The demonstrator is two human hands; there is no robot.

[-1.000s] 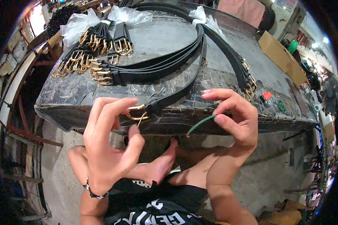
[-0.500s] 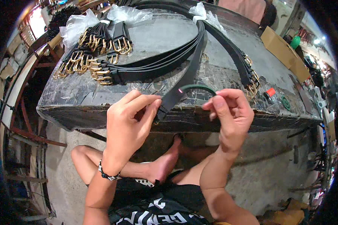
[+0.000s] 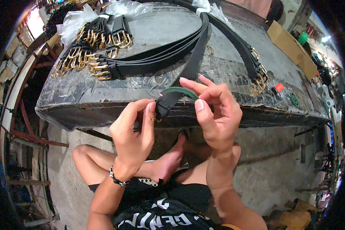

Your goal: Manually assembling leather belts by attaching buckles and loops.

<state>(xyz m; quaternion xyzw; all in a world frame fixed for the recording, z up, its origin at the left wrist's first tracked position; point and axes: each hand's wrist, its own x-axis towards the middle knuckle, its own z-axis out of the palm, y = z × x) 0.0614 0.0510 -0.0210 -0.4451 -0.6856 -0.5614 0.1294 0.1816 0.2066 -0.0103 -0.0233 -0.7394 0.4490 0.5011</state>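
At the near edge of the counter [image 3: 103, 96], two bare hands work the end of one black belt [image 3: 188, 71].

Just off that near edge the left hand [image 3: 132, 134] has its grip closed, thumb and forefinger pinched together on the belt's cut tip, while the right hand [image 3: 216, 115] beside it has its grip closed on a thin green loop [image 3: 180, 91] that arches from the belt tip to its fingertips. That belt runs from the hands straight up across the counter toward its far edge. More black belts with brass buckles [image 3: 92, 61] lie fanned toward the far left corner, partly on clear plastic wrap [image 3: 74, 21]. Another bunch of buckled belts [image 3: 253, 67] lies along the right edge, near a small red-capped object [image 3: 276, 89] and a green ring [image 3: 294, 99].
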